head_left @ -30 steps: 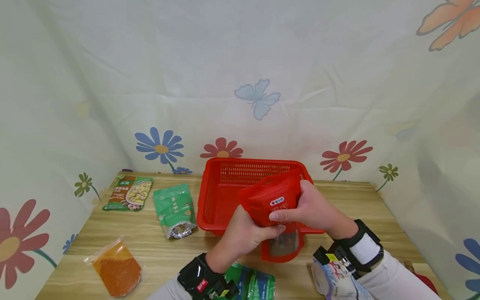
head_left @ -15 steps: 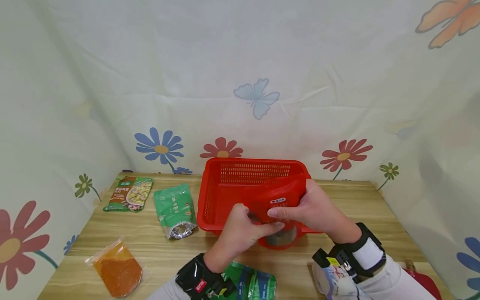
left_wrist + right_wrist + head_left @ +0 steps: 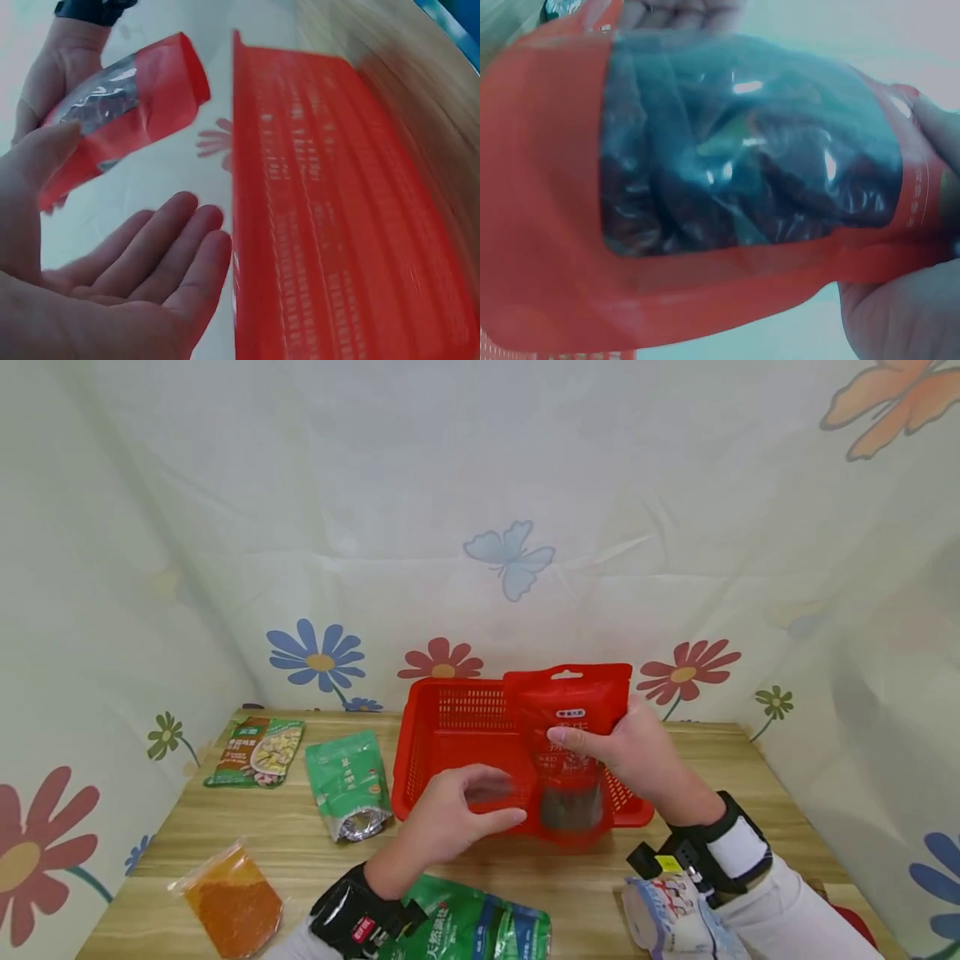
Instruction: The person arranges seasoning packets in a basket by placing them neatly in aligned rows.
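A red stand-up pouch (image 3: 573, 752) with a see-through window hangs upright in front of the red plastic basket (image 3: 457, 739). My right hand (image 3: 645, 752) grips it by its right side, thumb across the front. In the right wrist view the pouch's window (image 3: 750, 150) shows dark contents. To the left of the pouch, my left hand (image 3: 457, 810) has its fingers apart and holds nothing. The left wrist view shows that palm (image 3: 135, 277) facing up, fingers loosely bent, a gap between it and the pouch (image 3: 127, 112).
A green pouch (image 3: 348, 785) and a brown-green food packet (image 3: 255, 752) lie left of the basket. Nearer are a clear bag of orange powder (image 3: 236, 906) and a green packet (image 3: 472, 922). A pale blue and white package (image 3: 675, 918) lies under my right forearm.
My left hand has let go of the red pouch and moved left. The right hand has raised the pouch and stood it upright; before, it was bent over between both hands.
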Available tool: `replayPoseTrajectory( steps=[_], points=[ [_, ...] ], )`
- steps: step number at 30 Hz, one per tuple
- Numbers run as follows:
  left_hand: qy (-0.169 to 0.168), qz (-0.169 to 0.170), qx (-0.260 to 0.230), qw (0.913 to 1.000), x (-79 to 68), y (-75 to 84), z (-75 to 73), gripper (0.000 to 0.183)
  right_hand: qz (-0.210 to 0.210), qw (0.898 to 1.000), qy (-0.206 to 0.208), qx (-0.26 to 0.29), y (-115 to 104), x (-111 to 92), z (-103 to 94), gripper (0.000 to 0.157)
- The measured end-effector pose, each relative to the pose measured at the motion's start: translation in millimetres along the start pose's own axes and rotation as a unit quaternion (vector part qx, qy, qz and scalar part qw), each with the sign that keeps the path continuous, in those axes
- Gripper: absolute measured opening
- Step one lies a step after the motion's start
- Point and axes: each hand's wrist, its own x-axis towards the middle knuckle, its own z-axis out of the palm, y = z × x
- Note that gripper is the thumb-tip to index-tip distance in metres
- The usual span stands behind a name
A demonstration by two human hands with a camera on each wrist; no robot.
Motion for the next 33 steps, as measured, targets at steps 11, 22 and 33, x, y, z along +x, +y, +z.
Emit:
replayPoseTrajectory(
  steps=[11, 22, 33],
  points=[
    [-0.076, 0.009, 0.255, 0.964, -3.4, -11.2, -21.4, 0.043, 0.099, 0.984, 0.145, 0.035, 31.5, 45.6, -27.3, 0.088],
    [-0.075, 0.021, 0.357, 0.9308, -2.4, -16.5, -16.2, 0.037, 0.15, 0.978, 0.144, 0.014, 69.5, 72.5, -20.7, 0.066],
    [-0.074, 0.032, 0.357, 0.9307, -1.0, -18.9, -14.9, 0.031, 0.19, 0.974, 0.123, -0.003, 80.8, 79.4, -10.8, 0.045]
  ],
)
